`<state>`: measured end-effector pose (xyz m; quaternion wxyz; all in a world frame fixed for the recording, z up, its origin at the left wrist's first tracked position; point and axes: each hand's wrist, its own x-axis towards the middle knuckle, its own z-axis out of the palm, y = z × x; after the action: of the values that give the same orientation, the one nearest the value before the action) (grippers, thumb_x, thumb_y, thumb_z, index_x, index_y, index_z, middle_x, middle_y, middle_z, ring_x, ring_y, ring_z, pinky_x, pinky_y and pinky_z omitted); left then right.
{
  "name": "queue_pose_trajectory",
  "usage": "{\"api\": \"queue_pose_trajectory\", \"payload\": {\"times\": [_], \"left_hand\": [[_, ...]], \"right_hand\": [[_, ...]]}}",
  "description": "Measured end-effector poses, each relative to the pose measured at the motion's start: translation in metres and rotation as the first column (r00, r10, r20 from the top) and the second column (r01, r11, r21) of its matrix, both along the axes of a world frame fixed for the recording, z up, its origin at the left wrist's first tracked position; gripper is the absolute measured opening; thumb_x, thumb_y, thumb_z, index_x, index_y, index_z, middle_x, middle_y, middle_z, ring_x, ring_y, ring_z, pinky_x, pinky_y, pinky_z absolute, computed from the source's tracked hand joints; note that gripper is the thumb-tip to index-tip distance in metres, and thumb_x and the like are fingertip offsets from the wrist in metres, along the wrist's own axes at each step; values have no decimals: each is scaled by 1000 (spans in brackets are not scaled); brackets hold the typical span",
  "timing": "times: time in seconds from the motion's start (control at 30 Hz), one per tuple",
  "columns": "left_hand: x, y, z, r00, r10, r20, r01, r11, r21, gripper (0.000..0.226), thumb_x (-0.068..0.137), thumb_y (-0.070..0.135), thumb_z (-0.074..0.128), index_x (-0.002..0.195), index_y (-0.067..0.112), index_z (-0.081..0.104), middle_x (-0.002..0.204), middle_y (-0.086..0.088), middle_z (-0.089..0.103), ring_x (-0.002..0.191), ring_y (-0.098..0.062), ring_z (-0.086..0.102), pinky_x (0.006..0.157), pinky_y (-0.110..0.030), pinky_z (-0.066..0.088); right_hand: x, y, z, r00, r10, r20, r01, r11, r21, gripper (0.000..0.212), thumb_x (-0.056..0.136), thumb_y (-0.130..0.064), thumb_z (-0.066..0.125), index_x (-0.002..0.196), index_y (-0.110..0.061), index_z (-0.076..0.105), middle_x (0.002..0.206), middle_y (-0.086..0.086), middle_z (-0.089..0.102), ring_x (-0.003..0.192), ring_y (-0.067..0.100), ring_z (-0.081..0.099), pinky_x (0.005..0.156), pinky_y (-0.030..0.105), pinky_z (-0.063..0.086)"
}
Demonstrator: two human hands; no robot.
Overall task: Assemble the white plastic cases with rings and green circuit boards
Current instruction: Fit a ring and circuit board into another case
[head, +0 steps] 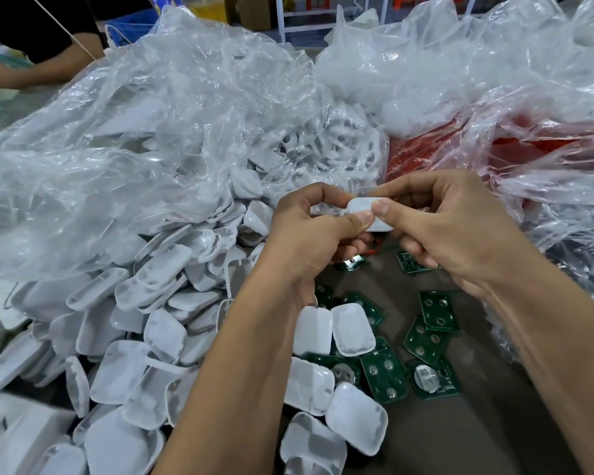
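We are holding one white plastic case (371,214) up between both hands, above the brown table (460,440). Our left hand (309,234) is pinching its left end with thumb and curled fingers, and our right hand (450,228) is gripping its right end, thumb pressing on the near face. The two thumbs are almost touching each other on the case.

The only bare stretch of table is lying near our right forearm; everything else around it is crowded. A heap of loose white cases (144,337) is spilling from a clear plastic bag (134,149) on the left and reaching right up to our left forearm. Green circuit boards (426,337) are lying scattered just below our hands, some touching a few stray cases. Another clear bag (477,73) is bulging at the far right, over something red (528,149), closing in that edge. We cannot tell what it is holding.
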<state>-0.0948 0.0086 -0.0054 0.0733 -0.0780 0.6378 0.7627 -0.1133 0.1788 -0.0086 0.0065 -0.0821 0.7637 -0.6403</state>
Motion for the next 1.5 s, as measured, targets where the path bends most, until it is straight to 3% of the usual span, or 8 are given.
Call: {"api": "queue_pose_trajectory", "payload": {"times": [0.27,0.57,0.7,0.87,1.0,1.07,1.2,1.5], "left_hand": [[1,-4,4,998,-57,20,56,996,64,17,88,-4,73,92,10,64,66,-17,69,44,-11,55,43,-15,44],[0,-5,2,999,-36,21,36,999,40,15,87,-4,73,89,10,66,66,-18,70,46,-11,56,43,-15,44],[0,2,1,998,0,-70,10,989,148,8,96,8,69,102,4,70,70,-12,71,53,-11,63,50,-16,50],[-3,3,4,999,-30,-25,36,938,345,33,109,28,46,109,3,67,68,-11,70,60,-18,71,58,-22,59],[-1,11,-1,990,74,-121,-54,986,161,12,96,12,71,105,4,72,70,-12,69,58,-16,67,58,-23,59],[-1,14,-6,977,130,-171,-118,990,78,16,90,1,75,106,4,74,70,-14,67,55,-16,62,55,-25,57],[-3,15,-9,960,199,-196,-193,980,53,16,88,-5,75,103,0,70,64,-10,64,49,-12,57,48,-20,48],[-3,11,-8,965,200,-168,-189,979,78,16,86,-6,75,100,-8,67,71,-18,64,44,-12,50,43,-19,39]], "right_hand": [[-1,4,3,996,81,41,-77,993,-93,2,91,-10,76,93,-11,78,68,13,62,38,10,42,33,16,29],[-2,4,4,993,101,68,-98,994,-49,5,95,-10,73,99,-7,74,73,18,60,39,11,42,34,15,27],[-5,6,4,983,80,166,-36,967,-252,18,88,-14,74,103,-3,72,66,10,60,38,7,41,30,14,25],[-7,7,4,971,118,208,-26,916,-399,31,78,-21,73,104,-4,72,70,9,58,41,7,41,31,14,23],[-6,3,0,990,40,138,1,957,-289,9,91,-15,74,99,-11,74,64,4,59,41,7,44,32,15,27],[-5,-1,-4,999,-30,33,35,985,-168,4,97,-13,72,95,-16,75,63,6,58,41,9,47,34,16,31],[-4,-3,-5,999,12,-46,-18,991,-134,5,95,-12,75,94,-17,76,70,27,61,42,18,50,35,19,35],[-2,-4,-4,994,5,-106,-24,985,-173,6,92,-6,76,97,-9,74,64,11,67,37,11,49,33,16,34]]}}
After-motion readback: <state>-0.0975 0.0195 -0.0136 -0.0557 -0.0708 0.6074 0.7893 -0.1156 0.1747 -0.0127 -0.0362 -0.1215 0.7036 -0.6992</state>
